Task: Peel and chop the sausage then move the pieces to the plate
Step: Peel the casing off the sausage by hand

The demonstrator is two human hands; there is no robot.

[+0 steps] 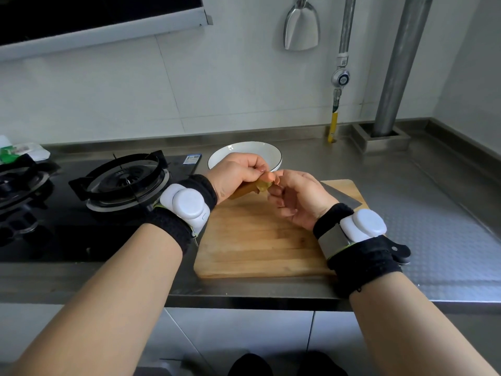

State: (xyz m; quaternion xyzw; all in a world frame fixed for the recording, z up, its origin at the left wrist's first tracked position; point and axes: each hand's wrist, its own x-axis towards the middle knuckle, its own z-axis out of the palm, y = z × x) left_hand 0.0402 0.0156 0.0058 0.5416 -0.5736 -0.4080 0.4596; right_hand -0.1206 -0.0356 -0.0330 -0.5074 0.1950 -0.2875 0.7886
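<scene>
Peeling is under way: we hold the sausage (pixel 250 186) above the far edge of the cutting board (pixel 260 240), left hand (pixel 235 175) gripping its body, right hand (pixel 295 196) pinching at its tip, the hands close together. We judge the casing only started. Chopping is not begun; the knife (pixel 343 198) lies along the board's right edge, and the plate (pixel 271 153) beyond the board shows no pieces.

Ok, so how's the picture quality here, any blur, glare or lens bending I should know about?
Head view: wide-angle bending bows the counter edge and tilts the pipe; soft daylight glare on the steel counter's right side; fingertips around the sausage are slightly soft; the hob at left sits in dimmer light.
</scene>
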